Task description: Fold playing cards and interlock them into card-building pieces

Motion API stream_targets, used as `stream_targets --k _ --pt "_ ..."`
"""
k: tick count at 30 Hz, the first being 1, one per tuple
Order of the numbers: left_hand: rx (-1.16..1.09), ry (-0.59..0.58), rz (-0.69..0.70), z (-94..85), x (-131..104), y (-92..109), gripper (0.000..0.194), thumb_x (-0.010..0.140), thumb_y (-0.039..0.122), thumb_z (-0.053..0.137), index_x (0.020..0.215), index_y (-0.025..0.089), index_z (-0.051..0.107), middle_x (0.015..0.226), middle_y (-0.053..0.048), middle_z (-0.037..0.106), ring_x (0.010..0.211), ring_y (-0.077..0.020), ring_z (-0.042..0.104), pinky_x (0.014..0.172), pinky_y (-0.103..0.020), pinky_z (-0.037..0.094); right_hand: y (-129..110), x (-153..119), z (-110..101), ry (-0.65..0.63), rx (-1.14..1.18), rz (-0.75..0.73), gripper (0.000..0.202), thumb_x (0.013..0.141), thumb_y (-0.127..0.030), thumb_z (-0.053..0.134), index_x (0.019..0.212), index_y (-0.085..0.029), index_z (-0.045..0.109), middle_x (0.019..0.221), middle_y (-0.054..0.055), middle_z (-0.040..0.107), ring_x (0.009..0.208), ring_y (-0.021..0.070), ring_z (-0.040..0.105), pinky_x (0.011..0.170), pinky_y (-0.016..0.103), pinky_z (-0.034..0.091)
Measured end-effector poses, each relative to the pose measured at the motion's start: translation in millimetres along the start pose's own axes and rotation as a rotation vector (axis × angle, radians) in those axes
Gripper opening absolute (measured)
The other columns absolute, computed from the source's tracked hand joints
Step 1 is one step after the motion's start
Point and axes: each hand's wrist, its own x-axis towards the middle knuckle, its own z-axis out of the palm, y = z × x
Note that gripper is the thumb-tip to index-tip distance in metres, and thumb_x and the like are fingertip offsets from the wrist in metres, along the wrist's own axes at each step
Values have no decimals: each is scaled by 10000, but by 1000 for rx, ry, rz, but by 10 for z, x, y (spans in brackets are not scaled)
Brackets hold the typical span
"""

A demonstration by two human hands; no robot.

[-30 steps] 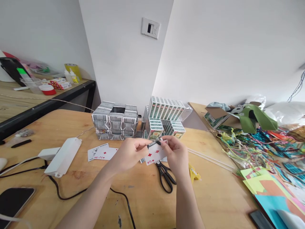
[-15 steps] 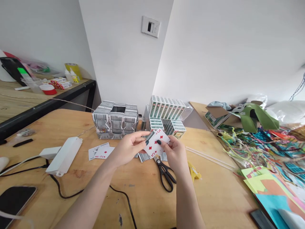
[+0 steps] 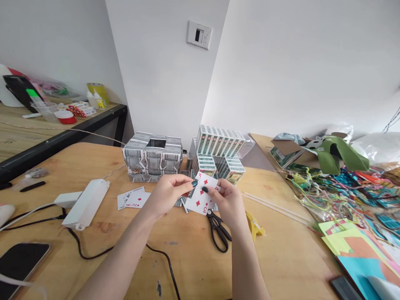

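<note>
My right hand (image 3: 227, 201) pinches a playing card (image 3: 203, 196), a three of diamonds, with its thumb on the face; another card shows partly behind it. The fingers of my left hand (image 3: 175, 189) are closed in a pinch at the card's left side, where a patterned grey card edge shows. Beneath the cards, black-handled scissors (image 3: 220, 233) lie on the table, their blades partly covered. Several loose cards (image 3: 136, 198), an ace and a two of diamonds among them, lie face up left of my left hand. Behind stands a block built of folded cards (image 3: 153, 160) with a square opening on top.
Card boxes (image 3: 220, 141) are stacked at the back by the wall. A yellow tool (image 3: 254, 226) and two white sticks (image 3: 275, 206) lie to the right. A white power box (image 3: 86, 204) with black cables, and a phone (image 3: 21, 271), occupy the left. Coloured craft scraps (image 3: 337, 200) cover the far right.
The three of diamonds has turned more upright and dropped slightly. My left fingers have shifted toward its upper left edge. The camera view has moved a little to the left.
</note>
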Motion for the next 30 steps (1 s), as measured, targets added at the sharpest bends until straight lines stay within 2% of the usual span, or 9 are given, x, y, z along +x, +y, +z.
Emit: stream_targets --k 5,8,11,15,17,23,30 --pt "-73 35 43 34 4 -17 259 727 285 564 910 162 699 748 -37 668 660 -136 560 576 -218 432 -12 -7 12 -19 28 -15 290 660 -438 645 751 -173 568 547 -12 551 491 139 518 410 219 379" --pt "-103 65 33 81 -2 -51 302 725 309 552 954 169 691 703 -26 665 585 -128 543 505 -209 405 -37 -21 22 -28 24 -29 281 674 -431 637 745 -169 565 589 0 572 495 130 512 417 216 383" --pt "-118 146 23 143 -18 -81 335 713 306 541 980 162 683 592 6 628 485 -99 485 435 -191 350 -64 -43 46 -1 9 -51 270 681 -422 635 721 -166 557 594 -2 569 482 113 487 410 204 363" --pt "-129 274 31 219 -42 -92 352 678 249 535 973 130 685 532 28 583 443 -71 432 419 -178 323 -81 -76 79 56 -10 -81 246 693 -398 632 688 -167 550 573 -17 545 458 91 437 402 197 327" --pt "-156 273 33 245 -53 -89 370 670 221 518 989 131 679 527 34 577 437 -64 420 417 -174 317 -78 -84 80 82 -21 -88 246 699 -398 627 672 -166 547 546 -26 525 445 86 417 396 196 308" --pt "-290 108 52 287 -62 -92 421 681 167 482 1071 172 639 689 -1 663 504 -85 483 455 -187 371 -56 -61 17 132 -21 -83 274 674 -428 643 672 -166 560 558 -14 557 453 102 453 399 209 332" --pt "-322 218 11 264 -19 -102 336 685 336 614 950 144 690 688 -38 674 564 -126 561 489 -207 429 -87 -87 42 47 -24 -105 242 703 -404 622 708 -166 578 592 -5 571 482 112 477 420 215 355"
